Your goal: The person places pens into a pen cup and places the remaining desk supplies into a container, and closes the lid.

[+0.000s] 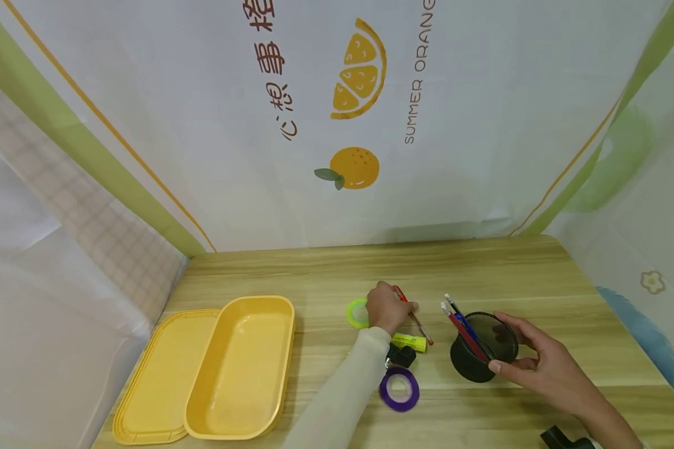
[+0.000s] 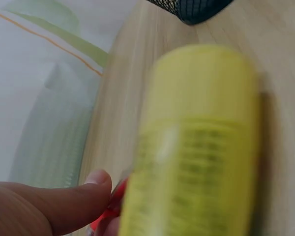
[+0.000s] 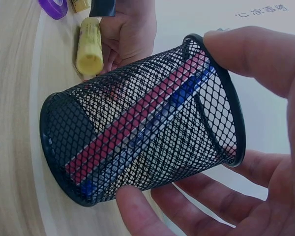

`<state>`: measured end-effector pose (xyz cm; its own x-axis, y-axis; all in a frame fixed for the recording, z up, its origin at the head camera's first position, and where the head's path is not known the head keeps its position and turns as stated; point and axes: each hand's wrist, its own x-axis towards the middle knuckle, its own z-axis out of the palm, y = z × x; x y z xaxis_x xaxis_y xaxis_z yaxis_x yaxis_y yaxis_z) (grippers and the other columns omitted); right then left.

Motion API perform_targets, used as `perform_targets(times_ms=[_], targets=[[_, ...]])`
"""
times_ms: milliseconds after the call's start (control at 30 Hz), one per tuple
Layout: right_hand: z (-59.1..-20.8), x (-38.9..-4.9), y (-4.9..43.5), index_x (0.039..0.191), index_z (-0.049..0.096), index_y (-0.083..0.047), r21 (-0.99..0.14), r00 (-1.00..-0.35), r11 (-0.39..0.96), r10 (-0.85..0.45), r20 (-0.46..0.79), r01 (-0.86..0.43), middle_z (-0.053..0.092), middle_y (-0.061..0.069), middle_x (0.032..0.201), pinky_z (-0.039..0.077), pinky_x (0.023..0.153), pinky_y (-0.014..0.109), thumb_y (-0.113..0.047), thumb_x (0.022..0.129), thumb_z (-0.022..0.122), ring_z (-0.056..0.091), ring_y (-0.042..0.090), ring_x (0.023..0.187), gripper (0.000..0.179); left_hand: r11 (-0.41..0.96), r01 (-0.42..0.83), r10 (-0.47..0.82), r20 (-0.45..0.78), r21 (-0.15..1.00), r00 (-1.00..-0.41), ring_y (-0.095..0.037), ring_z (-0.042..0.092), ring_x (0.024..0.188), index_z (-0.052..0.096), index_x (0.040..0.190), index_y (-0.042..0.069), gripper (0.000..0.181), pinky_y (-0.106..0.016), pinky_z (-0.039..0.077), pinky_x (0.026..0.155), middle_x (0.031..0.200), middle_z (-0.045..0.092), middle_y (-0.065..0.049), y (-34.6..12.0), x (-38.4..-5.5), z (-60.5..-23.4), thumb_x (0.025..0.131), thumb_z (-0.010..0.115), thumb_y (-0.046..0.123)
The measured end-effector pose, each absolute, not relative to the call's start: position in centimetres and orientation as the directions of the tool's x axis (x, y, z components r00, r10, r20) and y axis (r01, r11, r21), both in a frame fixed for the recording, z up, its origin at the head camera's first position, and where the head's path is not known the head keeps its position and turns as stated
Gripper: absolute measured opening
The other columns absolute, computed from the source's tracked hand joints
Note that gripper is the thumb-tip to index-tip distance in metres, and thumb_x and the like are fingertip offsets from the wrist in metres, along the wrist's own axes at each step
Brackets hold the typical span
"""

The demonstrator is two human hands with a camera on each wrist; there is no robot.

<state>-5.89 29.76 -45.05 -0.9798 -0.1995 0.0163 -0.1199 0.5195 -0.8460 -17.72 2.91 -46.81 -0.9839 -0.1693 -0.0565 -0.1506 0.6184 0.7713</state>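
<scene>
The left arm (image 1: pixel 344 391) is stretched forward, the left hand (image 1: pixel 389 307) turned knuckles-up, the right hand (image 1: pixel 551 366) curved in a grip.

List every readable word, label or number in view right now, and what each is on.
"SUMMER ORANG", cut off at the frame edge: white cloth.
"心想事", plus a cut-off character: same cloth.
Yellow tube: dark print, too blurred to read.
No numbers legible.

A curtained-off desk corner
Printed curtains (image 1: pixel 466 156) are hanging around a wooden table (image 1: pixel 326 268); a pen cup (image 1: pixel 467 365) and purple tape (image 1: pixel 385 390) are suggesting desk work.
</scene>
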Motion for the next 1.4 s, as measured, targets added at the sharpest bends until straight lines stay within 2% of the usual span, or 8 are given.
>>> perform_targets(times_ms=[200,433,567,633,700,800,1100,1400], targets=[[-45.16,-5.84,29.77,0.165,0.037,-0.016,-0.844,-0.980,0.522,-0.199,0.021,-0.124,0.052,0.027,0.153,0.064,0.071,0.030,-0.022,0.094,0.083,0.063,-0.008,0.111,0.084,0.597,-0.161,-0.182,-0.063,0.786,-0.981,-0.016,0.052,0.058,0.058,0.066,0.010,0.038,-0.025,0.041,0.048,0.061,0.056,-0.001,2.91,-17.92,-46.83,0.074,0.095,0.011],[-45.06,-5.86,29.60,0.164,0.038,-0.015,-0.846,-0.981,0.518,-0.191,0.027,-0.125,0.054,0.026,0.151,0.064,0.072,0.030,-0.021,0.094,0.083,0.057,-0.013,0.113,0.084,0.577,-0.139,-0.154,-0.060,0.805,-0.986,-0.010,0.031,0.046,0.036,0.051,0.018,0.057,-0.022,0.025,0.040,0.048,0.034,0.007,2.80,-17.82,-46.64,0.075,0.085,0.001],[-45.06,-5.86,29.55,0.164,0.038,-0.015,-0.849,-0.982,0.516,-0.189,0.016,-0.114,0.054,0.027,0.151,0.064,0.071,0.030,-0.022,0.094,0.083,0.058,-0.012,0.113,0.084,0.561,-0.142,-0.152,-0.067,0.816,-0.986,-0.010,0.042,0.056,0.057,0.059,0.011,0.034,-0.022,0.033,0.047,0.057,0.052,0.005,2.61,-17.78,-46.70,0.075,0.087,0.004],[-45.06,-5.85,29.56,0.164,0.037,-0.016,-0.848,-0.982,0.519,-0.188,0.011,-0.108,0.054,0.027,0.151,0.063,0.071,0.030,-0.022,0.094,0.083,0.058,-0.012,0.112,0.084,0.553,-0.140,-0.153,-0.065,0.821,-0.986,-0.011,0.056,0.066,0.073,0.076,0.005,0.015,-0.023,0.044,0.054,0.071,0.068,0.001,2.50,-17.76,-46.73,0.075,0.088,0.006],[-45.06,-5.84,29.60,0.164,0.037,-0.016,-0.848,-0.982,0.520,-0.187,0.009,-0.106,0.054,0.027,0.151,0.063,0.071,0.030,-0.022,0.094,0.083,0.058,-0.012,0.112,0.084,0.548,-0.132,-0.155,-0.055,0.826,-0.986,-0.016,0.067,0.081,0.081,0.095,0.003,0.023,-0.025,0.054,0.064,0.088,0.077,-0.004,2.42,-17.76,-46.74,0.074,0.089,0.007],[-45.06,-5.84,29.65,0.164,0.037,-0.016,-0.849,-0.982,0.517,-0.188,0.013,-0.110,0.054,0.026,0.151,0.063,0.071,0.030,-0.021,0.094,0.083,0.058,-0.012,0.112,0.084,0.537,-0.125,-0.146,-0.053,0.834,-0.988,-0.021,0.072,0.089,0.081,0.105,0.003,0.031,-0.029,0.059,0.071,0.096,0.080,-0.007,2.31,-17.82,-46.70,0.075,0.088,0.008],[-45.08,-5.82,29.67,0.164,0.037,-0.014,-0.855,-0.980,0.507,-0.197,0.014,-0.114,0.055,0.027,0.149,0.063,0.069,0.031,-0.020,0.094,0.083,0.068,-0.001,0.107,0.084,0.425,-0.167,-0.148,-0.114,0.890,-0.982,-0.011,0.071,0.080,0.080,0.107,0.005,0.029,-0.024,0.058,0.065,0.093,0.080,-0.002,2.22,-18.05,-46.84,0.079,0.087,0.007],[-44.96,-5.80,29.57,0.165,0.035,-0.013,-0.862,-0.980,0.496,-0.200,0.003,-0.104,0.053,0.030,0.150,0.063,0.069,0.031,-0.019,0.094,0.082,0.074,0.006,0.100,0.085,0.284,-0.159,-0.137,-0.124,0.945,-0.983,-0.012,0.074,0.077,0.080,0.112,0.003,0.030,-0.025,0.062,0.062,0.094,0.081,-0.006,2.23,-18.12,-47.25,0.082,0.087,0.005]])
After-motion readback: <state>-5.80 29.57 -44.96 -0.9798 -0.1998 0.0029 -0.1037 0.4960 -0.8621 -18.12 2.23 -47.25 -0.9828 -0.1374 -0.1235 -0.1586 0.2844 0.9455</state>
